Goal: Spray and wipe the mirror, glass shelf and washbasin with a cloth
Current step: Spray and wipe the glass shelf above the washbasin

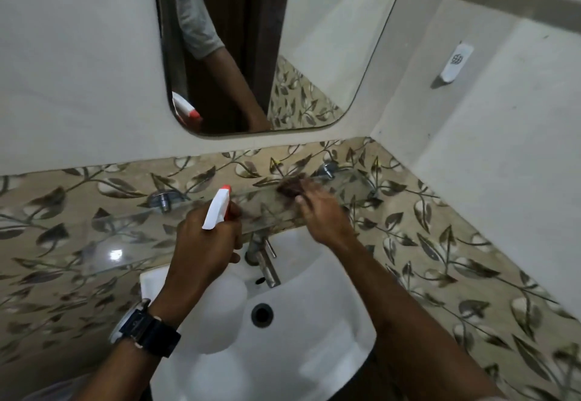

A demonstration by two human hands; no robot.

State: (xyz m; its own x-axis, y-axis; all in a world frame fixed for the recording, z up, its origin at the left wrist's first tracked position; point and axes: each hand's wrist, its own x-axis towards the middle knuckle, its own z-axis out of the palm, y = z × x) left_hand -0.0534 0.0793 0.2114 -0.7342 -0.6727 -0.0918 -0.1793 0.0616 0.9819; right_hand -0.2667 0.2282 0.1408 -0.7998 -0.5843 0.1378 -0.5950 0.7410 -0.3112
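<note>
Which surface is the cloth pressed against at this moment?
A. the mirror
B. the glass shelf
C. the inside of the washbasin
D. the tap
B: the right hand presses the dark cloth on the glass shelf, below the mirror and above the washbasin, while the left hand holds the spray bottle.

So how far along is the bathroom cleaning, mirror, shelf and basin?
In hand: the right hand presses a dark cloth on the glass shelf, while the left hand holds the spray bottle. Whether the mirror is done cannot be told. The washbasin probably remains; nothing is wiping it.
</note>
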